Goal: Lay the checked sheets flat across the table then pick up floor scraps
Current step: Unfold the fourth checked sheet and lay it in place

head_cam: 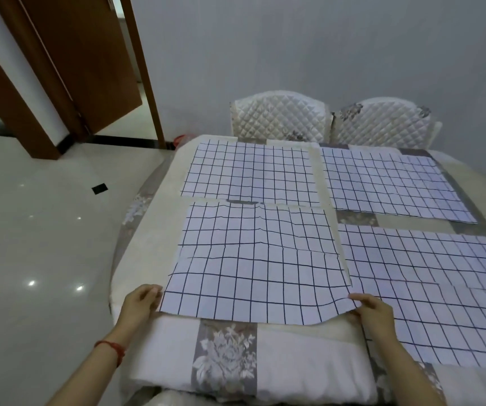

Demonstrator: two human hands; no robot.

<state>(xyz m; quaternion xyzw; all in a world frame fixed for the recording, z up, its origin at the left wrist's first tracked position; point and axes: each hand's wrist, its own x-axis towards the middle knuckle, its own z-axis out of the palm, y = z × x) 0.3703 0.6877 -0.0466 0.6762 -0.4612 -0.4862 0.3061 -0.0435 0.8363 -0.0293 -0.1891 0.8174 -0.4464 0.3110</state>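
Between both hands, near checked sheet

The checked sheets look like thin, matt cloth, slightly creased. The tablecloth is woven fabric with a faint sheen. The floor is glossy tile.

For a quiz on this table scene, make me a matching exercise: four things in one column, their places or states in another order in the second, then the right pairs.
Things:
1. left hand
2. right hand
3. quilted chairs
4. red string bracelet

Places or states:
A. behind the table's far edge
B. holds the lifted near right corner of the near left checked sheet
C. at that sheet's near left corner
D. round the left wrist

Pairs: 1-C, 2-B, 3-A, 4-D
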